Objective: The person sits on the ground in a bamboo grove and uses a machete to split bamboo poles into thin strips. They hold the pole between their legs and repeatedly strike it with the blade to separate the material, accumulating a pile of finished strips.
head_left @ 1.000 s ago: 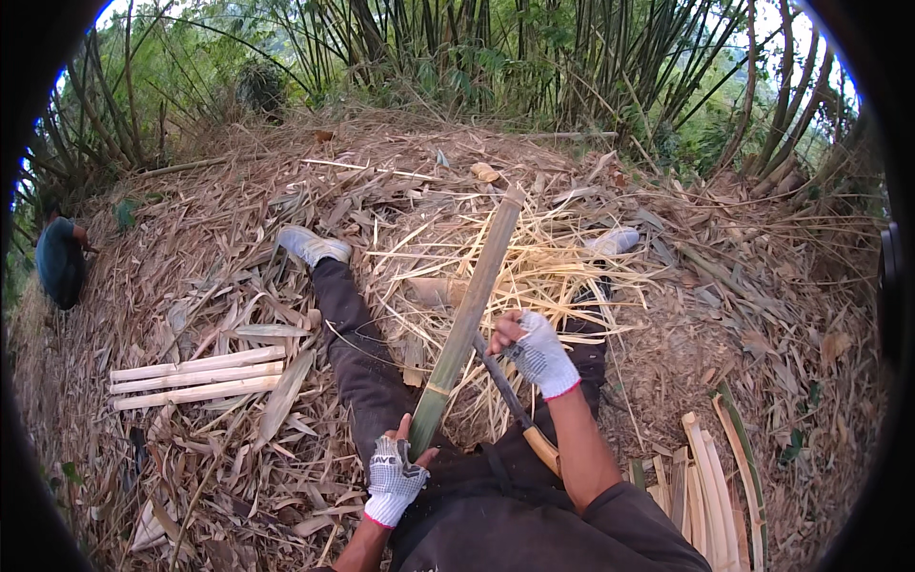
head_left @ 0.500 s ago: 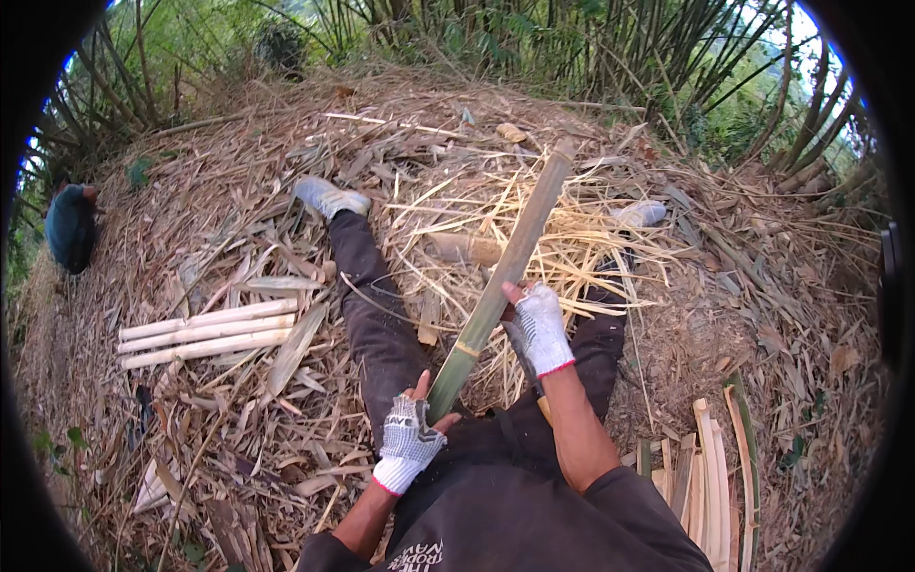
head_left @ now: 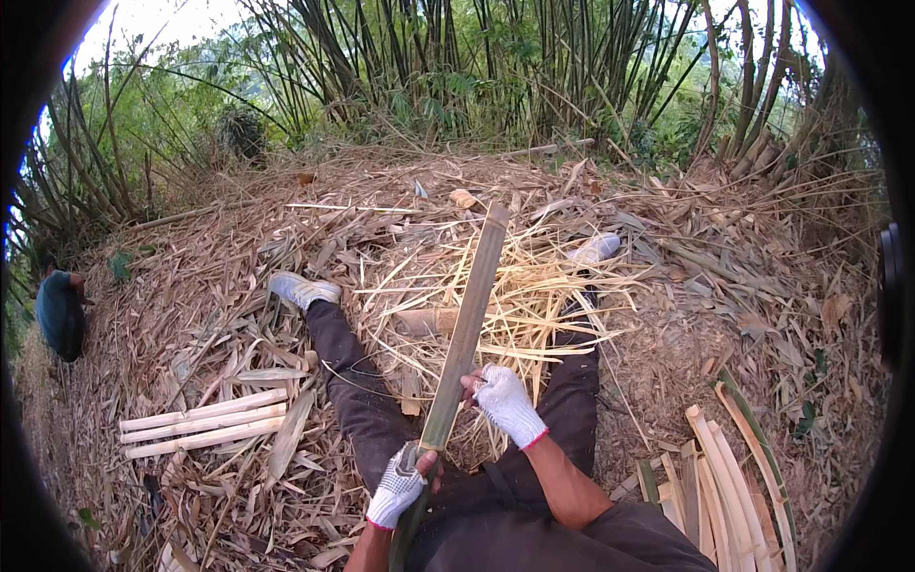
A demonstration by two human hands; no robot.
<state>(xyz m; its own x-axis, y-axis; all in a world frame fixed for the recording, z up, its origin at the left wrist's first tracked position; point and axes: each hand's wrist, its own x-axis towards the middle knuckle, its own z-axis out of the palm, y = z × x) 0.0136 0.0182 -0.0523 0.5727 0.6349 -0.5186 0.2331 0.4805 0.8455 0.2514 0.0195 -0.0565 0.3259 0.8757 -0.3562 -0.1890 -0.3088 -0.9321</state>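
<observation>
A long split bamboo slat [head_left: 464, 324], greenish brown with a pale joint low down, slants up and away from my lap. Around its lower part, just below the joint, my left hand [head_left: 398, 488] is closed, in a white fingerless glove with dark dots. My right hand [head_left: 507, 404], gloved the same way, is curled closed against the slat's right edge near the middle. A small dark bit shows at its fingers, but I cannot make out what it holds. The slat's lower end runs down beside my left forearm.
My legs [head_left: 357, 400] spread on either side of a heap of pale bamboo shavings [head_left: 543, 305]. A cut bamboo piece [head_left: 427, 321] lies between them. Three pale strips [head_left: 205, 424] lie left; several split strips [head_left: 729, 477] lie right. A dark teal object [head_left: 60, 315] stands far left.
My view has tilted up. The slat stands steeper, its low end drawn back past my left hand, which now grips near the joint. My right hand has turned, hiding the dark tool-like shape beneath it.
</observation>
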